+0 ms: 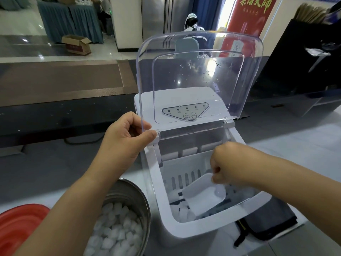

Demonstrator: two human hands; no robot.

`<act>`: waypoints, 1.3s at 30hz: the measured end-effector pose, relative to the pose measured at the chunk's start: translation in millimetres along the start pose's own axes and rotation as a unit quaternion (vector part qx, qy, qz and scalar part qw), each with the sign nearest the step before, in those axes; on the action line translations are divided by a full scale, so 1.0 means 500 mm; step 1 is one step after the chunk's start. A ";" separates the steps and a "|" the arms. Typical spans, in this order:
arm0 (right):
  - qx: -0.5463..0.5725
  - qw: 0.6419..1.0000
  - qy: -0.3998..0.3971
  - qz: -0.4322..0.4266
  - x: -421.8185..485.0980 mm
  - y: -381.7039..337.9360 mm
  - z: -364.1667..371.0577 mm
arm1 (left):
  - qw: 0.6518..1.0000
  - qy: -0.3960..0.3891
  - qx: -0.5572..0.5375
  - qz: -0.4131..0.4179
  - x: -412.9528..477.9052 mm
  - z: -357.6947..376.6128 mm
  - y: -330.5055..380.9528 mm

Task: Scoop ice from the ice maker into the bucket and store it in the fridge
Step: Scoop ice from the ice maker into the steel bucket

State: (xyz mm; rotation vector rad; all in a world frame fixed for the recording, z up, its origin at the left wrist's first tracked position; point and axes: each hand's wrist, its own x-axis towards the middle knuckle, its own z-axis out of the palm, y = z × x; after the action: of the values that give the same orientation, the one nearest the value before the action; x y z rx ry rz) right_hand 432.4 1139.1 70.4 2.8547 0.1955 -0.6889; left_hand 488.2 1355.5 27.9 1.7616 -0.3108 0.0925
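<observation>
Bucket (140,197) of ice (114,235) lower left; left fingers (147,134) pinching raised lid (199,74) edge; right fingers (217,170) curled round scoop (202,195) inside ice maker (184,230).

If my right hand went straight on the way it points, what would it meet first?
Likely the ice cubes just ahead of the scoop the right hand holds, though depth is unclear.

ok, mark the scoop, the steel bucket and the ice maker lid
scoop (203,195): head view, inside of its white bowl.
steel bucket (127,196): head view, bare inner wall near the rim.
ice maker lid (199,76): head view, middle of the raised clear panel.
</observation>
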 end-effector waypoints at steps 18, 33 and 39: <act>-0.109 0.993 0.030 0.036 -0.003 0.023 0.002 | 1.000 0.009 -0.006 0.009 -0.003 0.003 -0.001; 0.093 0.994 -0.056 0.015 0.005 -0.035 0.065 | 1.000 0.005 -0.019 0.004 -0.003 0.003 -0.005; 0.196 0.975 -0.101 0.031 0.015 -0.025 0.072 | 1.000 0.013 -0.020 0.001 -0.004 0.005 -0.003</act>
State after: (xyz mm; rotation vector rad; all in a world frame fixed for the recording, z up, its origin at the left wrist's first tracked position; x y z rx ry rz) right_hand 421.0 1143.8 33.3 3.1081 -0.0709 -1.1060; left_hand 486.3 1353.5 25.2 1.7196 -0.2941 0.1093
